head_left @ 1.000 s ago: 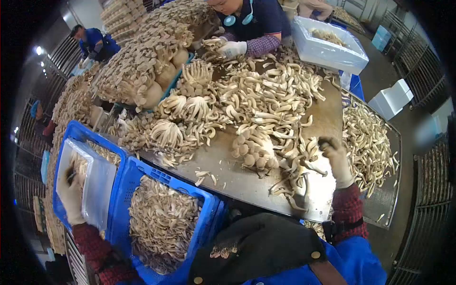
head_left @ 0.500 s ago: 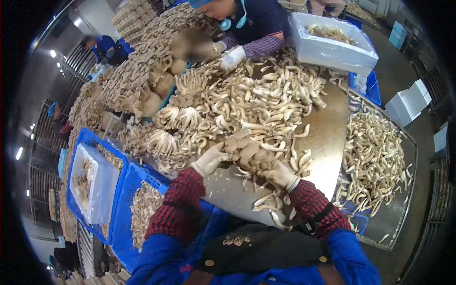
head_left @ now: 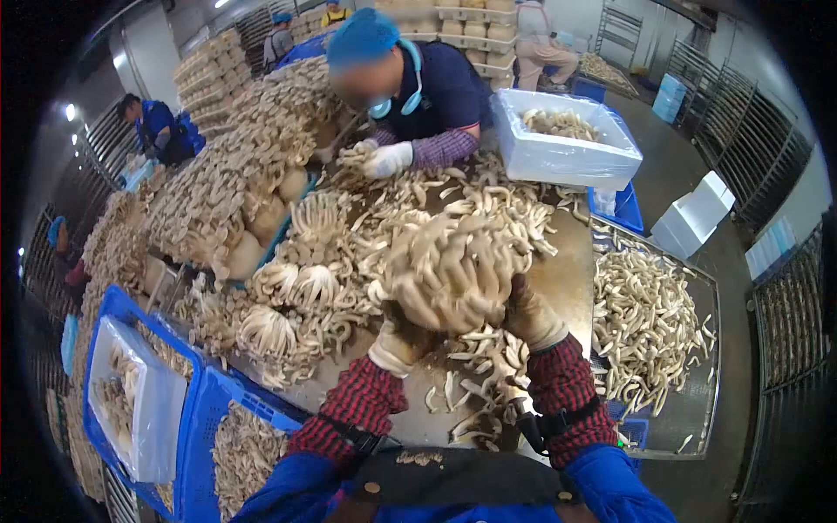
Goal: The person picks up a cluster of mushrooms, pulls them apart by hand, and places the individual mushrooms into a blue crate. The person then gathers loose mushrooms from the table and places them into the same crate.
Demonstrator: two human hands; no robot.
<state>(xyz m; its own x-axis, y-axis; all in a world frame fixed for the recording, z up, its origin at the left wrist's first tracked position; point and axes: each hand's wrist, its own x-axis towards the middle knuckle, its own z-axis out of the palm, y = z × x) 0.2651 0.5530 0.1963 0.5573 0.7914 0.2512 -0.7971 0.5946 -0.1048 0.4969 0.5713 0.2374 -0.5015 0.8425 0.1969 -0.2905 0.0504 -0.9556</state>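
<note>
A large mushroom cluster [head_left: 453, 275], slightly blurred, is held up over the metal table [head_left: 558, 270] between my two gloved hands. My left hand [head_left: 405, 340] grips its lower left side, and my right hand [head_left: 534, 318] grips its right side; the fingers are partly hidden behind it. Below the cluster lie loose cut mushrooms [head_left: 475, 427], close to my right wrist. More mushroom clusters [head_left: 296, 296] rest on the table to the left of my left hand.
Across the table a person [head_left: 436, 96] in a blue cap handles mushrooms. A white foam box [head_left: 567, 161] stands at the back right. To the right is a metal tray [head_left: 697, 405] heaped with cut mushrooms; to the left, blue crates [head_left: 196, 427]. Piled mushroom clusters [head_left: 209, 192] rise at the back left.
My hands have lifted the mushroom cluster up and away from me, and its stems now show where caps faced me. The view has tilted upward. The person opposite now holds mushrooms visibly.
</note>
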